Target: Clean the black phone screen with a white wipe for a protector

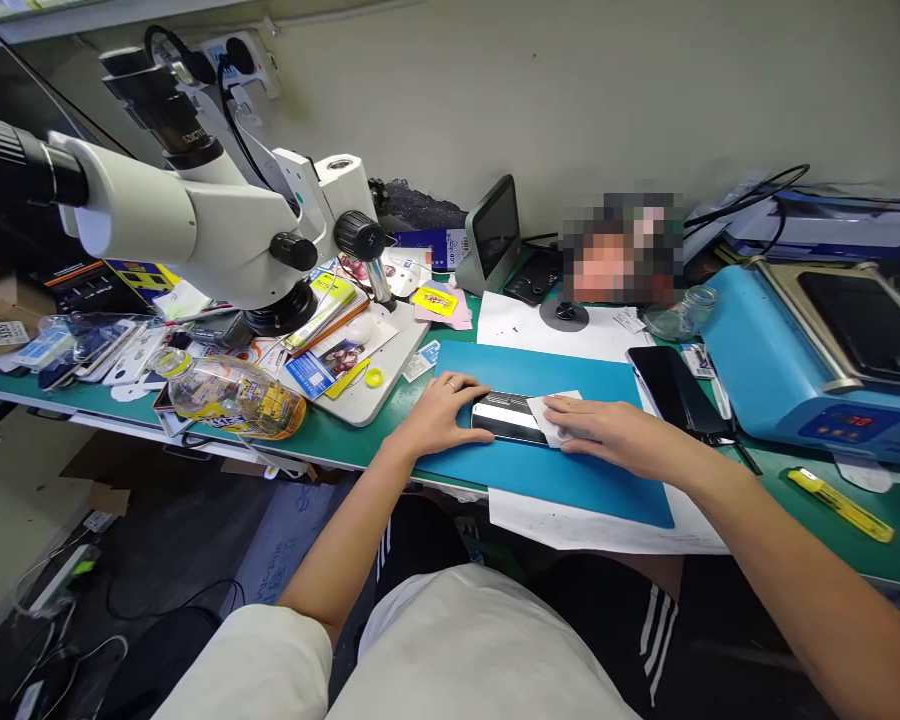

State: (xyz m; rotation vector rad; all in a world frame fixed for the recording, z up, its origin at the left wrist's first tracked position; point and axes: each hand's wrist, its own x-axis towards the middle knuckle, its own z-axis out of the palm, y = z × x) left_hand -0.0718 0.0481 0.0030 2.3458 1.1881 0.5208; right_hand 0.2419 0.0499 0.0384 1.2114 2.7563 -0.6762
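A phone with a dark, glossy, reflecting face lies on a blue mat in front of me. My left hand grips the phone's left end, thumb on the near edge and fingers on the far edge. Under the fingers of my right hand is a white wipe, pressed against the phone's right part. The phone's right end is hidden by the wipe and that hand.
On the left stand a microscope and a plastic bottle. At the right are a second phone, a blue heating machine, a glass jar and a yellow utility knife. A small screen stands behind the mat.
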